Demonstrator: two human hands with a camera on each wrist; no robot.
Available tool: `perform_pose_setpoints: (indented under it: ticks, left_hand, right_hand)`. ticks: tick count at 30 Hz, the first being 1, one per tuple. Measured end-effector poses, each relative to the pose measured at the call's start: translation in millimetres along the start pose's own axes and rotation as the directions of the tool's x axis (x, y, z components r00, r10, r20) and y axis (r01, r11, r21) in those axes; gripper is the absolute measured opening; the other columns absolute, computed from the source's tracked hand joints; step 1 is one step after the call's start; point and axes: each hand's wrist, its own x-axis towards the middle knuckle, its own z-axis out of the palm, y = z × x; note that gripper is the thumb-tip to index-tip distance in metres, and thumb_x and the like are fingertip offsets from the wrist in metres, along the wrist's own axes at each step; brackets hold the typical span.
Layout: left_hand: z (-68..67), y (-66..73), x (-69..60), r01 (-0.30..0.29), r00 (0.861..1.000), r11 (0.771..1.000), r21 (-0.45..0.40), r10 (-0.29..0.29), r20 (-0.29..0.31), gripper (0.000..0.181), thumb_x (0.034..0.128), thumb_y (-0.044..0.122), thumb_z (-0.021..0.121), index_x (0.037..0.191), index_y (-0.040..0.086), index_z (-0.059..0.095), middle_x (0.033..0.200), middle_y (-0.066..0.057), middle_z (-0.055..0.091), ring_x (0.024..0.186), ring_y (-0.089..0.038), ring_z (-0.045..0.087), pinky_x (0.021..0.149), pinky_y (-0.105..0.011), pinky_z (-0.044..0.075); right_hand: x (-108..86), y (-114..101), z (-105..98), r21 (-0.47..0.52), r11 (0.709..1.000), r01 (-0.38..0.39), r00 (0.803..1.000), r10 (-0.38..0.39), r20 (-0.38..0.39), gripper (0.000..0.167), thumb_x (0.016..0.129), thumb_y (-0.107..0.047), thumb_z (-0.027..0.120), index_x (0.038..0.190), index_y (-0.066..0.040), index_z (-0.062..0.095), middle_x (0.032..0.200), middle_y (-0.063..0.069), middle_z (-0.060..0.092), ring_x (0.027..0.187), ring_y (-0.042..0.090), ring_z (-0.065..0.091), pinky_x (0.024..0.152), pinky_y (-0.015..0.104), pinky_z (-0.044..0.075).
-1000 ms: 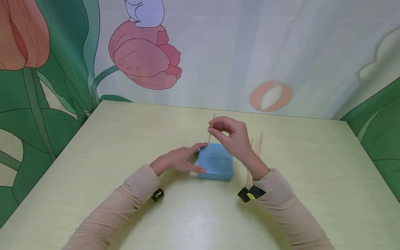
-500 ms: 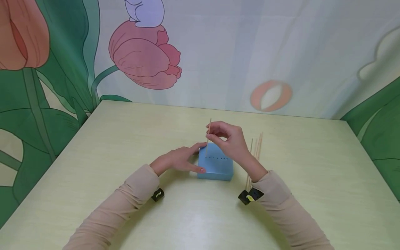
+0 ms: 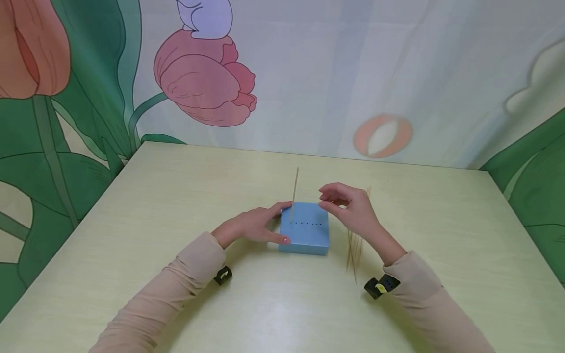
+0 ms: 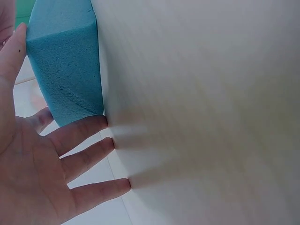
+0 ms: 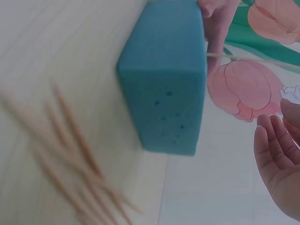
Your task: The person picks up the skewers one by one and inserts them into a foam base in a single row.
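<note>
A blue foam block (image 3: pixel 309 238) with a row of small holes in its top lies flat on the table. One thin wooden stick (image 3: pixel 294 193) stands nearly upright in the leftmost hole. My left hand (image 3: pixel 256 224) rests at the block's left side, thumb at the near corner and a finger at the far one. In the left wrist view its fingers (image 4: pixel 93 192) are straight and spread. Holding nothing, my right hand (image 3: pixel 350 208) hovers over the block's right edge, fingers loosely bent. Several loose wooden sticks (image 3: pixel 354 247) lie beneath it, partly hidden.
The pale table (image 3: pixel 185 186) reaches back to a hanging cloth (image 3: pixel 309 73) printed with tulips and leaves. Black straps are on both wrists. In the right wrist view, several small pits mark the right face of the block (image 5: pixel 164 42).
My right hand lowered the stick into the leftmost hole, let go of it and moved right, towards the loose sticks. The left hand and block stayed in place.
</note>
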Motion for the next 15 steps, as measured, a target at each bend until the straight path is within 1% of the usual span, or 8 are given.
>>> perform_pose_setpoints:
  ticks: [9, 15]
  left_hand:
    - [0.7, 1.6, -1.4, 0.012, 1.000, 1.000, 0.001, -0.012, 0.003, 0.089, 0.0789, 0.048, 0.066, 0.146, 0.023, 0.013, 0.143, -0.007, 0.035, 0.128, -0.024, 0.035, 0.100, -0.043, 0.029]
    - [0.6, 0.4, -0.5, 0.019, 1.000, 1.000, 0.004, -0.019, 0.006, 0.089, 0.0788, 0.050, 0.065, 0.146, 0.025, 0.012, 0.144, -0.006, 0.034, 0.128, -0.023, 0.034, 0.100, -0.042, 0.030]
  right_hand:
    - [-11.9, 24.4, -18.3, -0.087, 0.994, -0.072, 0.997, 0.075, 0.030, 0.024, 0.083, -0.009, 0.067, 0.106, -0.001, 0.063, 0.088, 0.009, 0.066, 0.077, 0.019, 0.061, 0.070, 0.025, 0.049]
    - [-14.4, 37.7, -28.5, -0.131, 0.987, -0.094, 0.994, 0.101, 0.045, 0.024, 0.082, -0.006, 0.067, 0.105, -0.001, 0.062, 0.089, 0.009, 0.066, 0.079, 0.021, 0.062, 0.071, 0.029, 0.050]
